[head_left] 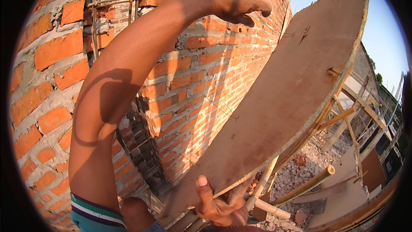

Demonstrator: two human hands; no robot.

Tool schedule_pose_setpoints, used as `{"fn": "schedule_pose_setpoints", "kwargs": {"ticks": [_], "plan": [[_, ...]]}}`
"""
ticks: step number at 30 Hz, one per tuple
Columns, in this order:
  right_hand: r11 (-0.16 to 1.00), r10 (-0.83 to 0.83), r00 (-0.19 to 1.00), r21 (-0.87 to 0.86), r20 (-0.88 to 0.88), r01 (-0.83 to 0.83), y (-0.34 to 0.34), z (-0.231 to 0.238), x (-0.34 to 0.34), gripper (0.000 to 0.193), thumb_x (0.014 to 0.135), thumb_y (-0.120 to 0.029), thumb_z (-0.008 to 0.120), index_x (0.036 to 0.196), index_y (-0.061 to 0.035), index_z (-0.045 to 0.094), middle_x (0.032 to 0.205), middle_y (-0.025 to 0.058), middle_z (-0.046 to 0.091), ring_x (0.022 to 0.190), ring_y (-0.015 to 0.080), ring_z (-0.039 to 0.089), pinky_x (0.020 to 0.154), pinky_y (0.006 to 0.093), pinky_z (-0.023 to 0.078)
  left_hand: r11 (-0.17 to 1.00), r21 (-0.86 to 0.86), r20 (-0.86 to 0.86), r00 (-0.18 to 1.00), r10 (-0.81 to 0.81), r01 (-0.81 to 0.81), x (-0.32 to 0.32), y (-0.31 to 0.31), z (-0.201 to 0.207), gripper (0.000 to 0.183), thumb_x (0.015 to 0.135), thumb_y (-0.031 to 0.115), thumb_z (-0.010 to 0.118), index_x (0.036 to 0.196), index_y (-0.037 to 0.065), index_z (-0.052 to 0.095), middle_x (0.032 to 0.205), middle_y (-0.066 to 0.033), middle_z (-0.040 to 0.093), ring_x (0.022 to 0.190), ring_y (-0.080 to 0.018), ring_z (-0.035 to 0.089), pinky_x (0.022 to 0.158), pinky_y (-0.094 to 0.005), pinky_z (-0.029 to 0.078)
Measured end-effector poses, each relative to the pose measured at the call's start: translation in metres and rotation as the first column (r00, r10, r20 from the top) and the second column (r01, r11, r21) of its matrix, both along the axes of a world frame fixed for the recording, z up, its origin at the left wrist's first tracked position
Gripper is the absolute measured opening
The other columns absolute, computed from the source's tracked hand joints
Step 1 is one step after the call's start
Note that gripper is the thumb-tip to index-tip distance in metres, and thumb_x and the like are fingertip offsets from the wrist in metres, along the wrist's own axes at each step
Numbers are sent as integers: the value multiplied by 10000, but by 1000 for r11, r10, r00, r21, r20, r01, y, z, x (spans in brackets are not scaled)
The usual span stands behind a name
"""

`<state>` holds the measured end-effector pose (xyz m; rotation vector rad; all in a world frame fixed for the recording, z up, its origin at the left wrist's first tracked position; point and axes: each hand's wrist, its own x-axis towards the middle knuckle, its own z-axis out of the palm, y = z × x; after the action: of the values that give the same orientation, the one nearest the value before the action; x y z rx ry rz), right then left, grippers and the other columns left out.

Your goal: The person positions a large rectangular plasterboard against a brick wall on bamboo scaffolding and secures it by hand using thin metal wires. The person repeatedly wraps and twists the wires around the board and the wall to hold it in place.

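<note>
My left arm rises from the lower left in a teal sleeve with a striped cuff. My left hand [242,3] is high up before the brick wall, its thumb and fingers bent but apart, with nothing seen between them. A large plywood board [283,86] leans upright along the wall, its long edge curving across the view; thin wires poke out of its face. At the board's lower edge, my right hand [221,206] grips it, thumb raised on the near face and fingers reaching behind, where they are partly hidden.
The orange brick wall [201,64] runs along the left, with rough mortar. Upright steel rebar [95,21] stands in a gap there. Right of the board lie bamboo poles [307,184], rubble [300,167] and loose boards, with wooden framing [362,103] beyond.
</note>
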<state>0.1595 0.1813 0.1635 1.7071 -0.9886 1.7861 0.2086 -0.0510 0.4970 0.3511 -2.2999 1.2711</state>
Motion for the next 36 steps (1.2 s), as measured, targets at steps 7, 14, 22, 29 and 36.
{"fn": "schedule_pose_setpoints", "kwargs": {"ticks": [7, 14, 22, 29, 36], "plan": [[985, -173, 972, -46, -159, 168, 8, 3, -9, 769, 871, -71, 800, 1413, 251, 360, 1247, 449, 553, 869, 379, 715, 707, 404, 569, 951, -75, -89, 948, -307, 301, -27, -2, -34, 113, 1022, 228, 590, 1087, 197, 677, 833, -36, 717, 775, -237, 713, 627, -400, 539], [985, 87, 986, 139, 141, -106, 10, 2, 2, 796, 857, -69, 819, 1413, 263, 356, 1239, 438, 565, 863, 366, 723, 709, 393, 573, 963, 137, -213, 956, -201, 233, -33, 7, -45, 163, 1066, 252, 532, 1081, 181, 678, 786, -69, 710, 726, -255, 699, 623, -432, 508], [993, -105, 989, -61, -103, 99, 0, -21, -2, 492, 846, -84, 823, 1319, -78, 687, 1320, 421, 493, 948, 487, 692, 681, 431, 586, 868, 143, -383, 836, -394, 475, -43, 0, -63, 203, 1073, 273, 530, 1191, 175, 662, 842, -85, 728, 739, -276, 709, 666, -452, 540], [988, -154, 978, -42, -138, 149, 4, -13, -8, 482, 845, -90, 825, 1311, -148, 712, 1334, 421, 474, 959, 523, 674, 663, 474, 582, 914, 89, -401, 854, -332, 397, -52, 2, -59, 234, 1046, 333, 568, 1131, 217, 752, 909, -65, 765, 780, -248, 730, 674, -408, 551], [997, 49, 987, 69, -155, -38, 8, -2, -9, 642, 871, -35, 773, 1458, -156, 544, 1412, 431, 414, 1196, 655, 514, 843, 568, 570, 850, 281, -387, 863, -325, 446, -51, -1, -39, 296, 1075, 316, 529, 1189, 159, 753, 1096, -45, 771, 929, -238, 746, 820, -413, 595]]}}
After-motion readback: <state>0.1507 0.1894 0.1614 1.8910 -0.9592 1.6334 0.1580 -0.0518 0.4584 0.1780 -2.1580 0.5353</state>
